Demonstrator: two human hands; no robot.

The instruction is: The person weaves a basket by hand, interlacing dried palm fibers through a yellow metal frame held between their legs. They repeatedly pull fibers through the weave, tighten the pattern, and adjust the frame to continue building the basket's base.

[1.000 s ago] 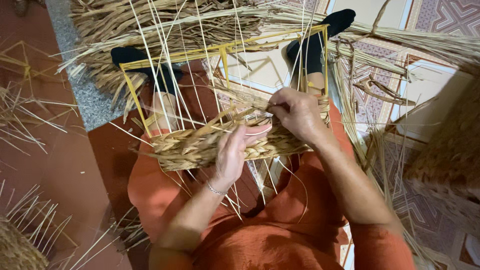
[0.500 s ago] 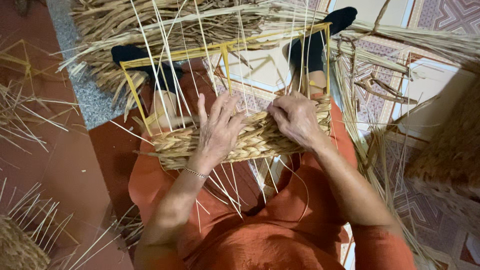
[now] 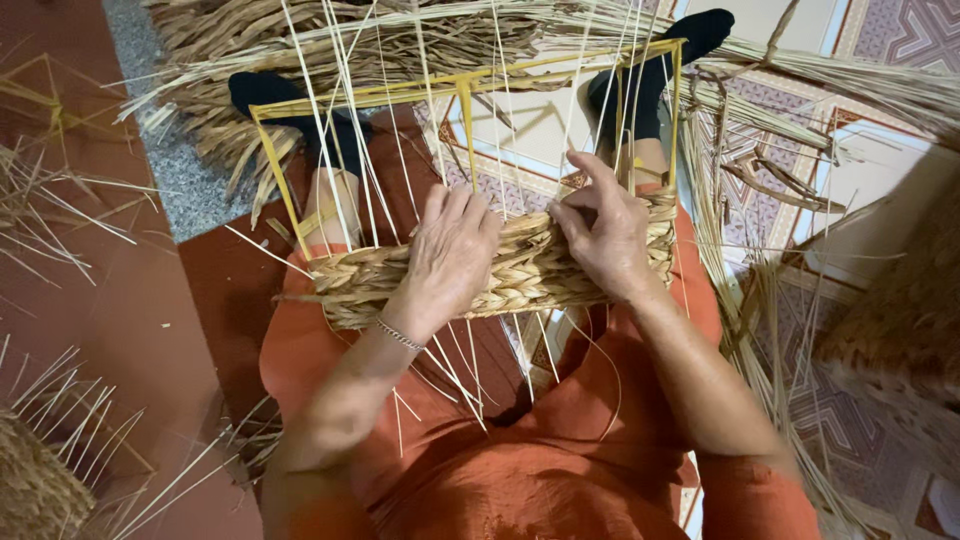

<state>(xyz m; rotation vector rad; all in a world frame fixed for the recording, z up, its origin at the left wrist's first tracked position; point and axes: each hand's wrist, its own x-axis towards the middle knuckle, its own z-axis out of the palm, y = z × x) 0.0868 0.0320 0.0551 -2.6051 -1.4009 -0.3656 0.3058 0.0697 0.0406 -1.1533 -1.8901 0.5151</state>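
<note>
A half-woven straw basket [image 3: 355, 285] rests on my lap, its braided wall built on a yellow wire frame [image 3: 272, 165] with thin pale stakes [image 3: 335, 110] sticking up. My left hand [image 3: 450, 255] lies flat on the braided wall near its middle, fingers together and pressing. My right hand [image 3: 605, 235] rests on the wall to the right, fingers spread, fingertips among the upright stakes. Neither hand visibly grips a strand.
A heap of dried straw [image 3: 330, 40] lies beyond my black-socked feet [image 3: 265, 95]. More loose stalks [image 3: 760, 180] sit on the patterned mat at the right, thin stakes at the left. A woven piece [image 3: 35, 490] shows bottom left, another [image 3: 900, 330] at right.
My left hand moved up from pinching a strand at the basket's front to lying flat on the wall. My right hand let its fingers spread out over the weave.
</note>
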